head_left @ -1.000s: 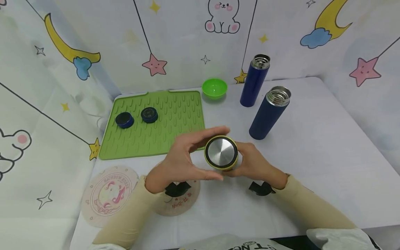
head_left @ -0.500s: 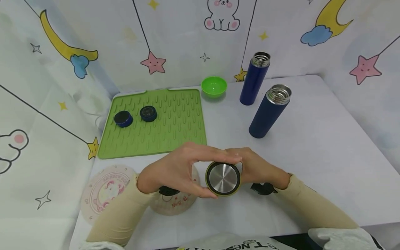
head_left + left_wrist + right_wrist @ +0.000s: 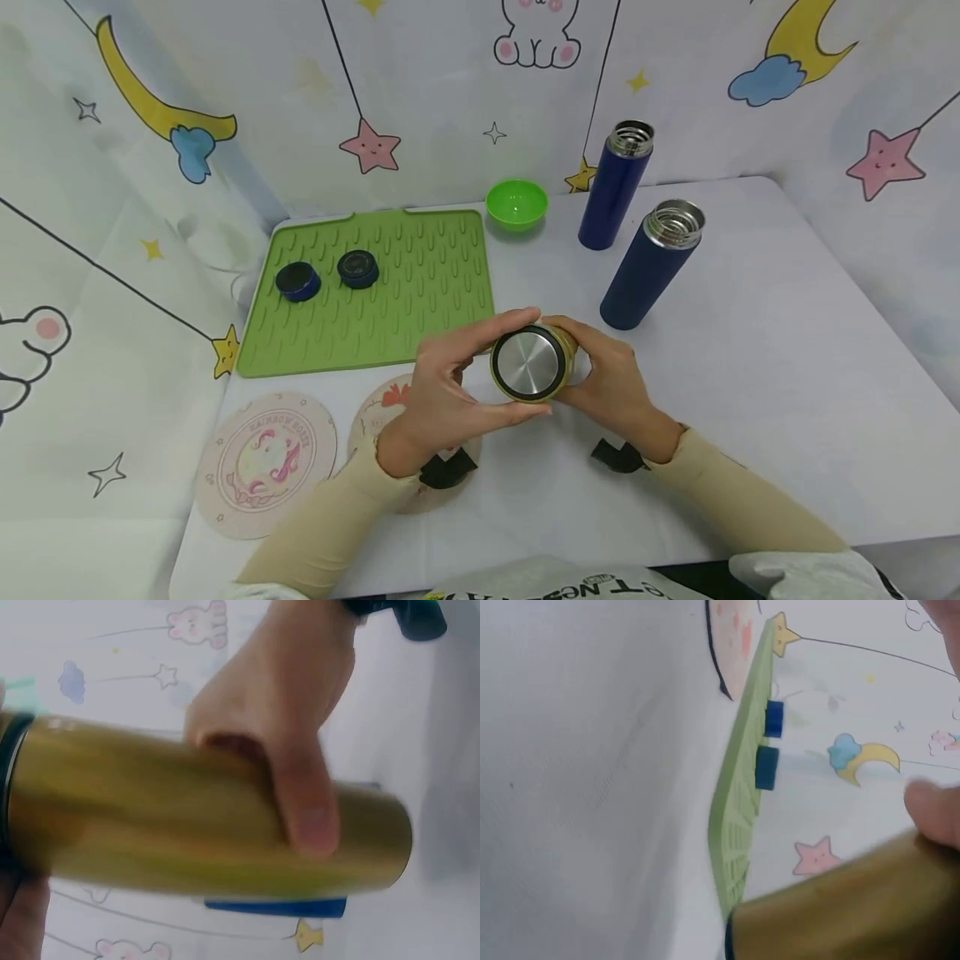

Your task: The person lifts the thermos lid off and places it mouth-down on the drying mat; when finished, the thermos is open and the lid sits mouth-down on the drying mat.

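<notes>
A gold thermos bottle [image 3: 567,340] is held up over the middle of the table, its round lid [image 3: 528,363] with a steel disc and black ring facing the head camera. My left hand [image 3: 450,392] holds the lid end between thumb and fingers. Lower down, my right hand [image 3: 615,379] grips the bottle's body, its thumb across the gold side in the left wrist view. Two blue thermos bottles, one [image 3: 615,187] farther back and one [image 3: 647,271] nearer, stand upright without lids. Two dark blue lids, one [image 3: 297,282] beside the other [image 3: 357,268], lie on the green mat [image 3: 420,292].
Behind the mat's right corner sits a green bowl [image 3: 517,205]. A round pink-printed coaster [image 3: 266,467] lies at the front left, with a second coaster [image 3: 375,408] partly under my left arm. Patterned cloth [image 3: 442,83] hangs behind the white table [image 3: 787,375].
The bottle and both hands dipped toward the table's front half a second ago and are higher in view again now. My left fingers have shifted round the lid end. The bottle tilts slightly more.
</notes>
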Demonstrator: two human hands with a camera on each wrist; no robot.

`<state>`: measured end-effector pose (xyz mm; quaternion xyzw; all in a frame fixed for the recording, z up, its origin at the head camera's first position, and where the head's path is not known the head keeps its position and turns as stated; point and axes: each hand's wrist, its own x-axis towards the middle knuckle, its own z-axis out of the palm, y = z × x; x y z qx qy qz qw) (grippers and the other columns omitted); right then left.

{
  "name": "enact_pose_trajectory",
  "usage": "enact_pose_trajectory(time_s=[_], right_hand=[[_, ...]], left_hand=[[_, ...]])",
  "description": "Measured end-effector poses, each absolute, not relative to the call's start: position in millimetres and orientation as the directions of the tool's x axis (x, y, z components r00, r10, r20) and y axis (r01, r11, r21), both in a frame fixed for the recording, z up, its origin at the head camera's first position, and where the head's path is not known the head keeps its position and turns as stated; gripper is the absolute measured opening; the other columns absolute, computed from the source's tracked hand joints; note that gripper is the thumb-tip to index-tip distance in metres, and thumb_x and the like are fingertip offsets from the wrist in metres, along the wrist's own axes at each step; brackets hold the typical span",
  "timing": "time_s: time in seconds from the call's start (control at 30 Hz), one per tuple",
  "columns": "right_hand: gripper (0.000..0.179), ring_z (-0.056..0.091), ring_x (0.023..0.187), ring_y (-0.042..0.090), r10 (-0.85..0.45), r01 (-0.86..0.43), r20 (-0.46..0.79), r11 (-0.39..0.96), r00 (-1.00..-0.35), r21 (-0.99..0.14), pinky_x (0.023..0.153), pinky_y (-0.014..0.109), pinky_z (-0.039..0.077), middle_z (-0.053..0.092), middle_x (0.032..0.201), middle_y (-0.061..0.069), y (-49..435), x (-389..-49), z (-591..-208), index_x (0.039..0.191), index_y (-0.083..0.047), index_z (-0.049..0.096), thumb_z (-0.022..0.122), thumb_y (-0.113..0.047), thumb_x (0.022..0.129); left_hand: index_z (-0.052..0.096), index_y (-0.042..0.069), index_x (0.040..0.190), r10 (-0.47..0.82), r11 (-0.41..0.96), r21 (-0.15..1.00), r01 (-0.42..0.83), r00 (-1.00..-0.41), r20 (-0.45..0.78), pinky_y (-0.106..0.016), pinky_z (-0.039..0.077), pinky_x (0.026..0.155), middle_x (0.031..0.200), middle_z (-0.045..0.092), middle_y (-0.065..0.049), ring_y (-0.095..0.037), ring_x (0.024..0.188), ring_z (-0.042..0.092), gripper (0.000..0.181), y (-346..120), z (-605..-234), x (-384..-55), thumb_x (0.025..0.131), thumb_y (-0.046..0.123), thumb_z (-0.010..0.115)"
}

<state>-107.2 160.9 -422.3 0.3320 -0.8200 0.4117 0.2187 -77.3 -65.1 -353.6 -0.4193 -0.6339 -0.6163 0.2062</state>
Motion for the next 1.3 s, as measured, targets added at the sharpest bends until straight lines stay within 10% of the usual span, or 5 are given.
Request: enact_pose_trajectory(time_s=[0.33,0.57,0.87,1.3], right_hand=[[0.079,0.073,0.113,0.028,-0.36,-0.742,0.651,0.382,-0.668,-0.55,0.109,0.015,0.049,0.075,0.123,0.014,159.7,-108.4,-421.9,0.133,-0.002,0.067,0.1,-0.01,0.062],[0.058,0.069,0.118,0.007,-0.494,-0.777,0.614,0.248,-0.616,-0.579,0.108,0.017,0.05,0.076,0.117,0.01,170.3,-111.3,-424.0,0.127,-0.004,0.07,0.075,-0.05,0.092],[0.047,0.072,0.102,0.009,-0.684,-0.779,0.491,0.184,-0.539,-0.599,0.091,0.019,0.057,0.078,0.108,0.001,178.7,-109.6,-419.5,0.118,-0.012,0.071,0.076,-0.05,0.091],[0.059,0.071,0.117,0.015,-0.746,-0.785,0.442,0.172,-0.499,-0.595,0.104,0.019,0.054,0.074,0.127,0.002,176.1,-110.3,-412.7,0.135,-0.011,0.067,0.082,-0.043,0.088]], left_hand=[[0.06,-0.011,0.136,0.169,-0.102,0.593,0.799,-0.574,0.801,-0.041,0.06,0.103,0.134,0.068,-0.027,-0.022,0.126,0.069,0.087,-55.5,-359.2,-66.4,0.062,0.009,0.101],[0.05,-0.011,0.146,0.489,-0.179,0.665,0.725,-0.521,0.699,-0.047,0.052,0.113,0.149,0.057,-0.027,-0.023,0.142,0.057,0.108,-71.8,-333.8,-71.0,0.056,0.013,0.104],[0.05,-0.011,0.146,0.792,-0.157,0.683,0.714,-0.322,0.518,-0.037,0.05,0.117,0.152,0.055,-0.023,-0.023,0.145,0.055,0.099,-82.0,-304.6,-82.2,0.069,0.026,0.1],[0.059,-0.009,0.139,0.83,-0.187,0.671,0.718,-0.25,0.499,-0.031,0.052,0.113,0.145,0.063,-0.021,-0.019,0.136,0.062,0.075,-79.2,-306.3,-82.7,0.08,0.023,0.092]])
